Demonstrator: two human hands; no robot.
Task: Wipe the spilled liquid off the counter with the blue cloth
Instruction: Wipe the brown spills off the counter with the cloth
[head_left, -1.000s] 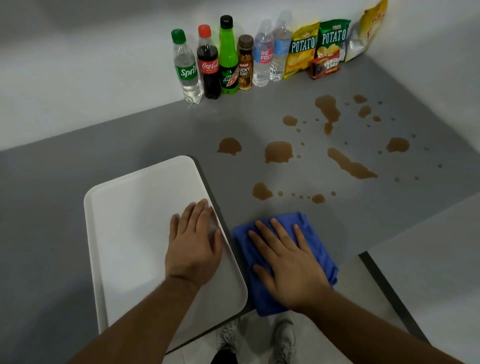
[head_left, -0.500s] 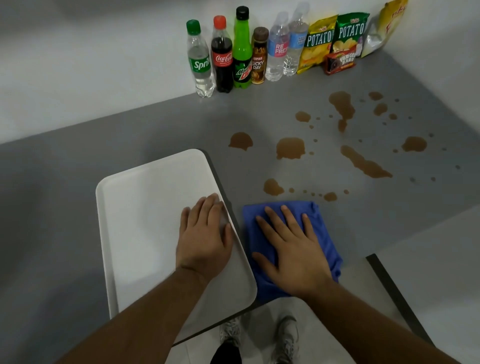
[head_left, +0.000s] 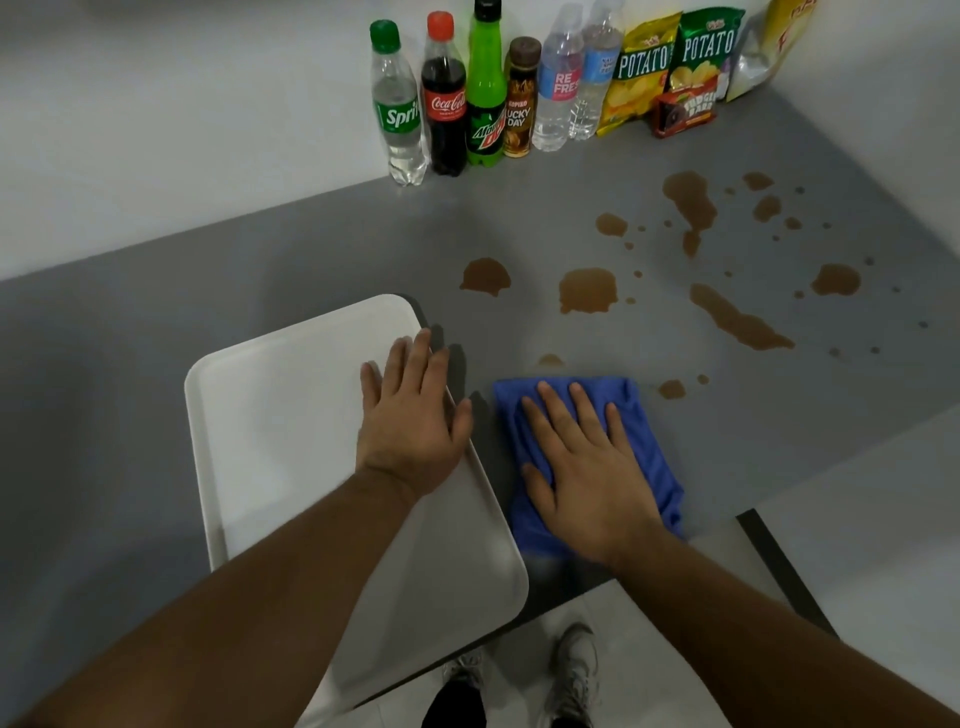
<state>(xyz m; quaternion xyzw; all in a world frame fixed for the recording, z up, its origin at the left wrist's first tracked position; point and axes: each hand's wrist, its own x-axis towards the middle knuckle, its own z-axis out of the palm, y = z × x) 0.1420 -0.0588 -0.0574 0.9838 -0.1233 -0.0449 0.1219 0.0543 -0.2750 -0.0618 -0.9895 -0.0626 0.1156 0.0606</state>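
Observation:
A folded blue cloth (head_left: 644, 415) lies on the grey counter (head_left: 260, 270) near its front edge. My right hand (head_left: 587, 473) presses flat on the cloth with fingers spread. The cloth's far edge covers most of a small brown puddle (head_left: 550, 360). Brown spilled liquid (head_left: 587, 290) is scattered beyond in several puddles and drops, including a long streak (head_left: 737, 325) to the right. My left hand (head_left: 413, 421) rests flat on the right edge of a white tray (head_left: 270, 405).
Several drink bottles (head_left: 485, 88) and snack bags (head_left: 675, 62) stand along the back wall. The tray overhangs the counter's front edge. A white surface (head_left: 872, 530) adjoins the counter at the right. My shoes (head_left: 571, 670) show on the floor below.
My right hand has pushed the blue cloth forward over the nearest brown puddle and the row of small drops. My left hand stays on the tray.

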